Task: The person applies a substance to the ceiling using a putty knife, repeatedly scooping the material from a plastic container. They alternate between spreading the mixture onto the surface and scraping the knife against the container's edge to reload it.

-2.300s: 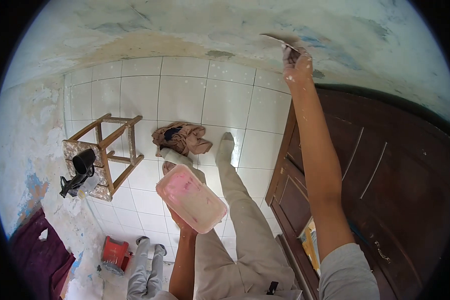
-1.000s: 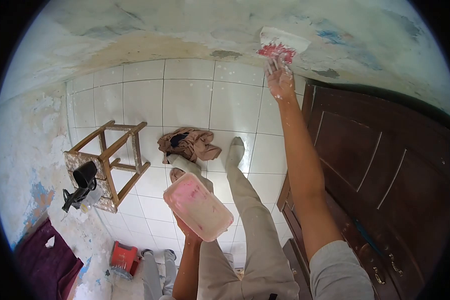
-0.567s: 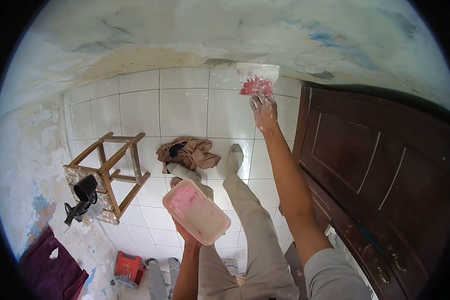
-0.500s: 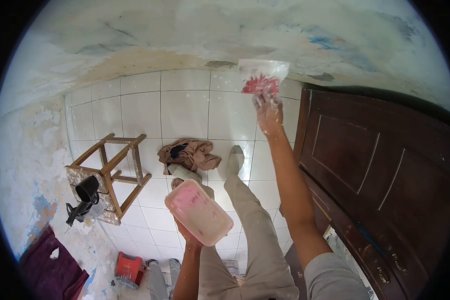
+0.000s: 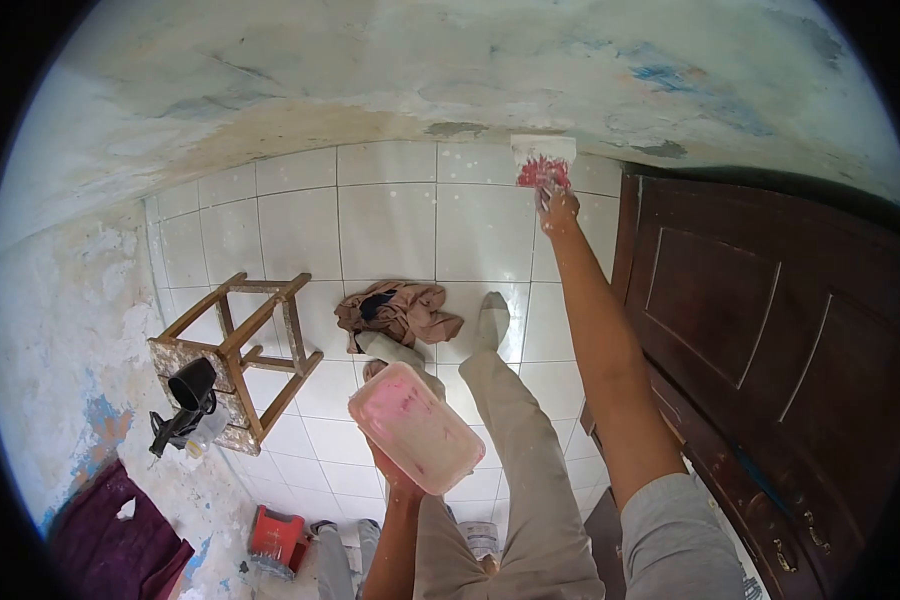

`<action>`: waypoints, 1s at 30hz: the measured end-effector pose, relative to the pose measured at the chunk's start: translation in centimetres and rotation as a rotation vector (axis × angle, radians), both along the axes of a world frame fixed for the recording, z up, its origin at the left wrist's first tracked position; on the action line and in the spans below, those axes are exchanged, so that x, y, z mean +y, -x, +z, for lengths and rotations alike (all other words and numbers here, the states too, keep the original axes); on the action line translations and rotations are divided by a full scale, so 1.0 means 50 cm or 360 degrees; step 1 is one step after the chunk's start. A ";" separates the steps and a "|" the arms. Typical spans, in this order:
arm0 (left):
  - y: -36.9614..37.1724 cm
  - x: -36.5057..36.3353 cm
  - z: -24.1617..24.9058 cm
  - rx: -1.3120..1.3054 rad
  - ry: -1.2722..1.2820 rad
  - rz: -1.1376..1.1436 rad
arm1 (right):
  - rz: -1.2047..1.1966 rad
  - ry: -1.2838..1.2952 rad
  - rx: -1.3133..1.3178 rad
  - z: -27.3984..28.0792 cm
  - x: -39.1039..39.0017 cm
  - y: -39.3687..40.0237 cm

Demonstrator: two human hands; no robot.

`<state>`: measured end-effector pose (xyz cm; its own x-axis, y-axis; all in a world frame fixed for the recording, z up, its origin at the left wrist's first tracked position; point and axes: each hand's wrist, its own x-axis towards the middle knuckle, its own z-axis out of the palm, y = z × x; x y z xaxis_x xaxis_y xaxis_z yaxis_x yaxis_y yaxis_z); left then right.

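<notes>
My right hand (image 5: 558,205) is stretched forward, its fingers closed on a wide putty knife (image 5: 544,160) with a whitish blade and red smears near the grip. The blade's far edge is at the lower part of the patchy, pale wall (image 5: 370,70); whether it touches cannot be made out. In my left hand (image 5: 398,478) is a shallow plastic tub (image 5: 417,428), whitish with pink stains, held tilted in front of my legs. Most of that hand's fingers are hidden beneath the tub.
A wooden stool (image 5: 235,350) on the left carries a black hair dryer (image 5: 192,385). Brown cloth (image 5: 410,310) lies on the tiles by my feet. Dark wooden furniture (image 5: 730,300) runs along the right. A red step stool (image 5: 277,540) and purple cloth (image 5: 120,535) are at lower left.
My right hand and the putty knife have moved farther out, and the blade appears narrower from this angle. The whole view has shifted slightly; the tub is still in my left hand.
</notes>
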<state>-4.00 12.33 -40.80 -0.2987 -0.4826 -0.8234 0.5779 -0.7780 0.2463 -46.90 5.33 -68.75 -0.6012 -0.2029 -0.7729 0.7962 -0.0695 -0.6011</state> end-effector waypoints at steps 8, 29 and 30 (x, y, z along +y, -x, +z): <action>0.029 -0.012 0.024 0.0102 -0.0097 0.0050 | 0.0167 0.0791 0.0413 0.275 -0.039 -0.081; 0.026 -0.028 0.019 0.0057 0.0019 0.0010 | -0.0017 0.0390 0.0250 0.270 -0.066 -0.154; 0.029 -0.032 0.025 0.0077 0.0021 -0.0014 | 0.0044 0.0505 0.0360 0.273 -0.071 -0.151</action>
<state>-5.47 10.76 -39.57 -0.3421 -0.4906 -0.8014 0.5824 -0.7800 0.2289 -39.33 1.77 -55.07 -0.7404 -0.4290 -0.5174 0.6499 -0.2609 -0.7138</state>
